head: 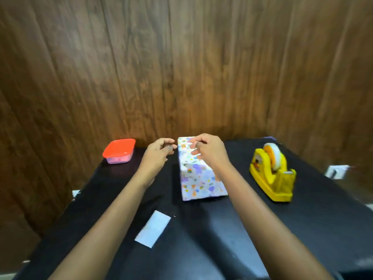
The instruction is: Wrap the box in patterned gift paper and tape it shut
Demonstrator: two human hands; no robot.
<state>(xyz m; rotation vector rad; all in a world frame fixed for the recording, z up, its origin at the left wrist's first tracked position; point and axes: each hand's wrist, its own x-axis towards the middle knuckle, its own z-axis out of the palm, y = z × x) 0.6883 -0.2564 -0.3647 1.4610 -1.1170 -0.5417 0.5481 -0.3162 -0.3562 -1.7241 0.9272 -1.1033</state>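
**Handling the wrapped box [198,174] at its far end**

Head view.

1. Location. The wrapped box lay flat near the middle of the black table [302,229]. Patterned gift paper, white with purple and orange figures, covered every visible face.

2. Orientation. The long axis of the box ran away from the person toward the wood-panelled wall [181,67]. The far end leaned slightly to the left of the near end. One short end faced the person and the other pointed at the wall.

3. Left hand [159,153]. It hovered just beside the far left corner of the box. Its fingers were curled, with the thumb close to the fingertips and only a narrow gap between them. Motion blur made it impossible to tell whether anything was pinched there.

4. Right hand [209,151]. It was positioned over the far end of the box. Its fingers were curled inward above the paper. Whether they touched the paper or held anything could not be determined.

5. Surrounding items.
- A yellow tape dispenser [272,178] with a loaded roll stood to the right of the box, well apart from it.
- A clear container [119,151] with a red lid sat at the far left corner of the table.
- A white paper slip [153,229] lay flat on the table between the forearms, nearer the person than the box.
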